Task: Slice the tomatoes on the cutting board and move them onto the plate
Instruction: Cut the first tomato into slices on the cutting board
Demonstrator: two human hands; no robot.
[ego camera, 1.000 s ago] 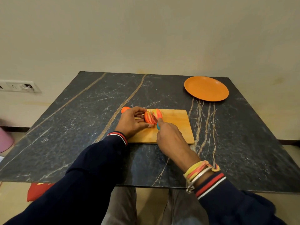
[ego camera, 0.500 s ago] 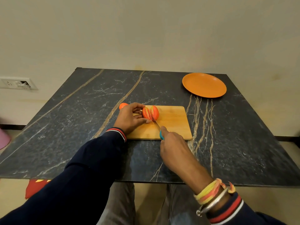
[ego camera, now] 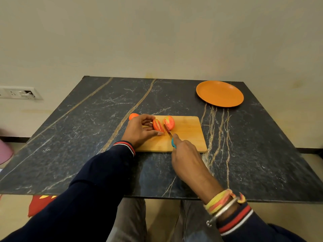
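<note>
A wooden cutting board (ego camera: 185, 138) lies at the table's middle. On it a tomato is cut in two: the left half (ego camera: 157, 125) is pinched between the thumb and fingers of my left hand (ego camera: 139, 131), and the right half (ego camera: 169, 122) lies free beside it. My right hand (ego camera: 185, 154) grips a knife with a teal handle (ego camera: 173, 142); its blade (ego camera: 167, 128) points into the gap between the halves. A whole tomato (ego camera: 133, 116) sits off the board's far left corner, partly hidden by my left hand. The orange plate (ego camera: 219, 93) stands bare at the far right.
The dark marble table (ego camera: 87, 128) ends at a near edge above my knees. A wall socket (ego camera: 19, 93) is on the wall at left. A pink object (ego camera: 5, 151) and a red item (ego camera: 39, 204) lie on the floor at left.
The two tomato halves have come apart, with a gap between them now. My right hand has drawn the knife back toward me. The view has shifted slightly.
</note>
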